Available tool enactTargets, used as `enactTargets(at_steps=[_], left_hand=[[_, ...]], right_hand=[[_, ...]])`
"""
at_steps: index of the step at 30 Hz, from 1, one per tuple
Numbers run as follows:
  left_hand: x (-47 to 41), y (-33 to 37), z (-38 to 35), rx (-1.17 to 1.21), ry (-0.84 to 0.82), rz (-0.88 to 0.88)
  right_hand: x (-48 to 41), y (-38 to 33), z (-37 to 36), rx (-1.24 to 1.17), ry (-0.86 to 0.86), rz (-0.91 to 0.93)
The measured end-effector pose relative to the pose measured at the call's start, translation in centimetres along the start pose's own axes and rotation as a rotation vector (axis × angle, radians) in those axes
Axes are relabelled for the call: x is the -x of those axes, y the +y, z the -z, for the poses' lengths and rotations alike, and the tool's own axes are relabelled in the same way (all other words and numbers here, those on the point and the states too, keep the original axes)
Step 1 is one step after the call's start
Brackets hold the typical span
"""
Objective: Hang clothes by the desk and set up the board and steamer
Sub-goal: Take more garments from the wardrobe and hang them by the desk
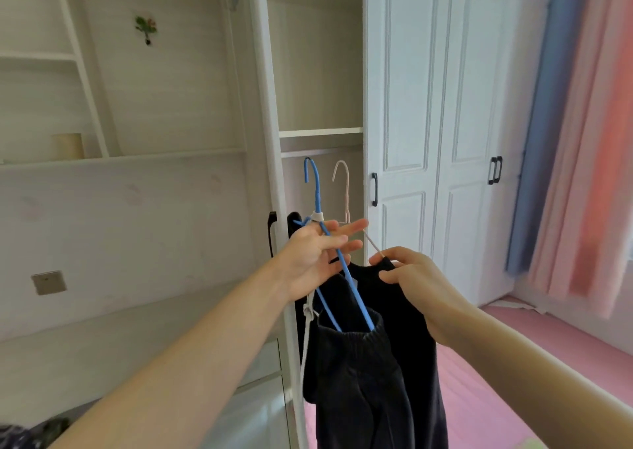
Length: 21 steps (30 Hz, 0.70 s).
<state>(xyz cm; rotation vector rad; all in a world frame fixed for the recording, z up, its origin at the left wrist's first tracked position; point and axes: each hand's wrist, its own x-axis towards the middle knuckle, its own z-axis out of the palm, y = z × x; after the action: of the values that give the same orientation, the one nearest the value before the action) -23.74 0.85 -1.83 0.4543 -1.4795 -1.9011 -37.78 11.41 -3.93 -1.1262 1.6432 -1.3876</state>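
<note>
- Left grip (318, 256), frame centre: fingers fanned toward the right, with the sloping arm of the blue hanger (346, 280) threaded between them; this grip carries the hanger
- Blue hanger: hook points up, its top just below the wardrobe rail (322, 153); cannot tell whether it touches the rail
- Dark trousers (359, 380) hang from the blue hanger by the waistband, lower centre; a white drawstring (306, 342) dangles at their left edge
- Pale hanger (344, 188) stands just right of the blue one, hook also up and below the rail; its neck passes behind the left grip's fingertips
- Right grip (418, 284), right of centre: thumb and forefinger pinch the shoulder of the dark top (414, 318) where the pale hanger's arm runs into the cloth
- Dark top hangs behind and to the right of the trousers, touching them
- Both garments are held in front of the open wardrobe compartment, frame centre; a shelf board (320, 132) sits just above the rail
- Closed white wardrobe doors (411, 105) with a black handle (374, 189) stand right of the opening
- Far right: blue curtain (544, 140), then pink curtain (589, 174)
- Left half: open shelving with a cream cylinder (67, 145) on one shelf, a flower sticker (146, 28) upper left, a grey wall plate (49, 282) lower left
- Pink surface (513, 363) lower right; floor or bedding, cannot tell
</note>
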Motion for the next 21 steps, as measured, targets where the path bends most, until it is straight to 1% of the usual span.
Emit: enactTargets(at_steps=[5, 9, 13, 17, 21], left_hand=[[4.2, 0.6, -2.6, -0.043, 0.006, -0.055], [6.7, 0.7, -4.5, -0.074, 0.05, -0.108], [8.5, 0.6, -6.7, -0.06, 0.106, -0.168], [10.0, 1.0, -9.0, -0.02, 0.144, -0.25], [11.5, 1.3, -11.5, -0.04, 0.201, -0.297]], right_hand=[[4.3, -0.6, 1.1, 0.046, -0.02, -0.011], [6.6, -1.3, 2.2, 0.044, -0.034, 0.003], [8.6, -1.8, 3.9, 0.015, -0.097, 0.012], [10.3, -2.0, 5.6, 0.052, -0.147, 0.029], [11.7, -2.2, 7.3, 0.032, -0.238, 0.025]])
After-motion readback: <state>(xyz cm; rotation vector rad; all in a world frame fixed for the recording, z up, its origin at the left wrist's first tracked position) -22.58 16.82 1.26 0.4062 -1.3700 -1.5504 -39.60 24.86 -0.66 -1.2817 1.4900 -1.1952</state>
